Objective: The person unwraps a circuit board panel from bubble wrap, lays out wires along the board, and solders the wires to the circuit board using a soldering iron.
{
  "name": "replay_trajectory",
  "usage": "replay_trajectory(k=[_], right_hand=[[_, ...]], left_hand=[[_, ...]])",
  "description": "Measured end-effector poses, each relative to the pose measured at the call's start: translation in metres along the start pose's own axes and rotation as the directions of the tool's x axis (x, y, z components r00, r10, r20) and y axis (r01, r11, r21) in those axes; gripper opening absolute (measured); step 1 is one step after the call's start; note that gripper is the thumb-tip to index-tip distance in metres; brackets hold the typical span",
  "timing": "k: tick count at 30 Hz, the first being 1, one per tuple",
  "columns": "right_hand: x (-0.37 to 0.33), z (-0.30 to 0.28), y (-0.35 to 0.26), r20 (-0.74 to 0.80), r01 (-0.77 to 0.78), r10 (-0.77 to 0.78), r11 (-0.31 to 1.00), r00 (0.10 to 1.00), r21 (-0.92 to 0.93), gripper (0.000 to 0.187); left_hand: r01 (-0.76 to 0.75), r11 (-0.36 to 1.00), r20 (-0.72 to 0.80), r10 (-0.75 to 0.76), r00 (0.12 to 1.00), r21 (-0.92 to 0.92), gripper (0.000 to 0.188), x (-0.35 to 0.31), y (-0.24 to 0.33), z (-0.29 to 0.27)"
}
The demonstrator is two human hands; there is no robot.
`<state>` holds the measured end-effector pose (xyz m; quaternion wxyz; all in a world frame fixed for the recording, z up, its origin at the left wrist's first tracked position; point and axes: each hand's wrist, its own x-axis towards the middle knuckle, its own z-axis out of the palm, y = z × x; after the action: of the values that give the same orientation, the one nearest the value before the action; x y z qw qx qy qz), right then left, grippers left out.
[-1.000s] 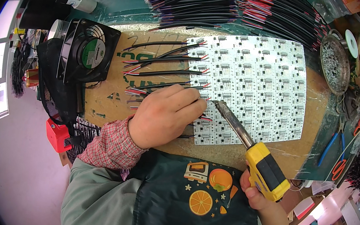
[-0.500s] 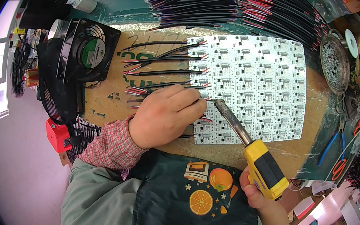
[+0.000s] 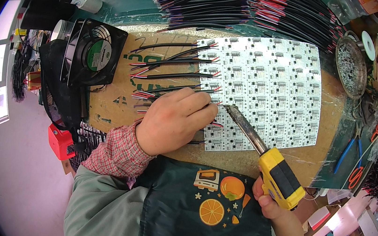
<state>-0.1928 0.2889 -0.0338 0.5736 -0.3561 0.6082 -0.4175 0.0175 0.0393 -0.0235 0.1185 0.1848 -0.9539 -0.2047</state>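
My right hand [image 3: 269,202] is wrapped round the yellow-and-black handle of a soldering iron [image 3: 280,179]. Its dark metal tip points up and left, just right of my left fingertips and over a white sheet of small circuit boards [image 3: 291,90]. My left hand [image 3: 177,121] is closed in a pinch at the sheet's left edge. From its fingers a cable's stripped wire ends [image 3: 219,104] reach onto the boards; the rest of that cable is hidden under the hand. Several black cables [image 3: 168,75] with red and white ends lie above it, their right ends on the sheet.
A black fan [image 3: 95,53] stands left of the brown board [image 3: 137,41]. Bundles of black cables [image 3: 208,2] lie at the back. On the right are a round dish of grey-white bits [image 3: 352,67], blue-handled pliers [image 3: 346,155] and orange-handled scissors [image 3: 355,177].
The soldering iron has shifted slightly to the right, its tip a little farther from my left fingertips. My left hand has barely moved.
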Motion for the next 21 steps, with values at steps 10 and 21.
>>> replay_trajectory(k=[10,21], right_hand=[[0.0022,0.0015,-0.0050,-0.017,-0.006,0.006,1.000,1.000,-0.010,0.027],[0.0014,0.0022,-0.0049,0.012,0.028,-0.027,0.991,1.000,-0.132,0.027]], left_hand=[[0.014,0.999,-0.027,-0.014,1.000,-0.035,0.034,0.0007,0.0003,-0.0010],[0.041,0.999,0.001,-0.041,0.999,-0.030,0.032,0.0004,-0.0012,0.0005]])
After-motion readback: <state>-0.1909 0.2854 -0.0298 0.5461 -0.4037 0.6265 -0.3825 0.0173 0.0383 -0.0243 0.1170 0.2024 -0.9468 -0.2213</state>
